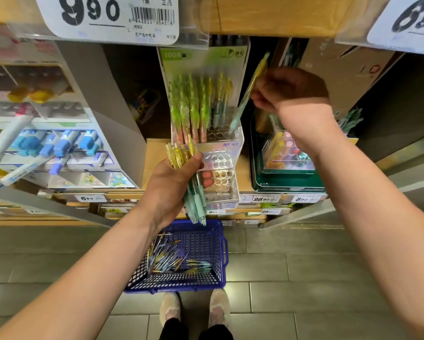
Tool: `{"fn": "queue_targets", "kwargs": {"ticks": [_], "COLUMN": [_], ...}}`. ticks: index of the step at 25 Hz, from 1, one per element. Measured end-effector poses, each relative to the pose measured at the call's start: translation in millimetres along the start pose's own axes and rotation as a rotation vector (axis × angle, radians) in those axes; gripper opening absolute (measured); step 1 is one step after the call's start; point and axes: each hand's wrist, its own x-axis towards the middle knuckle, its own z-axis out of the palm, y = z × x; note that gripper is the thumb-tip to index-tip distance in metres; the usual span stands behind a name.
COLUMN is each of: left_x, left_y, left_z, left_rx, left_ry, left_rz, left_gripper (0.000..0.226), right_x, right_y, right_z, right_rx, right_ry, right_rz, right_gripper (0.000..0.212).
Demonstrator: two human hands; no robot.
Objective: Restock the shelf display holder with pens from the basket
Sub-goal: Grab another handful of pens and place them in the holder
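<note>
While the left hand point(179, 185) grips a bunch of yellow-capped, mint-barrelled pens point(195, 192), its fingers curled round them just in front of the clear display holder point(222, 163), the right hand point(287, 92) pinches a single pen point(249, 94) of the same kind between thumb and fingers. That pen is tilted, its lower end down at the right end of the holder's upper tier of round holes; whether it sits in a hole I cannot tell. Green- and yellow-capped pens point(193, 106) stand upright in the holder's back rows before a green backing card point(201, 60). The holder stands on a wooden shelf point(154, 153), between a grey cardboard display of blue markers point(58, 148) on the left and a dark green tray point(287, 185) on the right. Below, on the tiled floor point(304, 266), a blue plastic basket point(201, 241) stands just ahead of the person's shoes point(170, 307), with loose pens point(169, 261) lying in its left half. White price tags point(112, 18) hang from the upper shelf edge.
</note>
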Motion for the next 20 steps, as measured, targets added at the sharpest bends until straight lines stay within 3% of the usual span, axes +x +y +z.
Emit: {"fn": "queue_targets", "kwargs": {"ticks": [3,6,20], "left_x": [-0.7,-1.0,-2.2], "left_y": [-2.3,-4.7,-5.4], "left_z": [-2.4,-3.8,-14.9], "left_rx": [0.002,0.004,-0.058], "left_ry": [0.0,-0.017,-0.076], "left_rz": [-0.004,-0.043,-0.197], "left_gripper": [0.018,0.03,0.025], "right_x": [16.1,24.0,18.5], "right_y": [0.1,10.3,25.0], "right_z": [4.0,10.9,22.5], "right_rx": [-0.085,-0.209,-0.772], "right_ry": [0.127,0.15,-0.012], "right_rz": [-0.183,-0.25,-0.065], "right_gripper": [0.008,0.009,0.024]}}
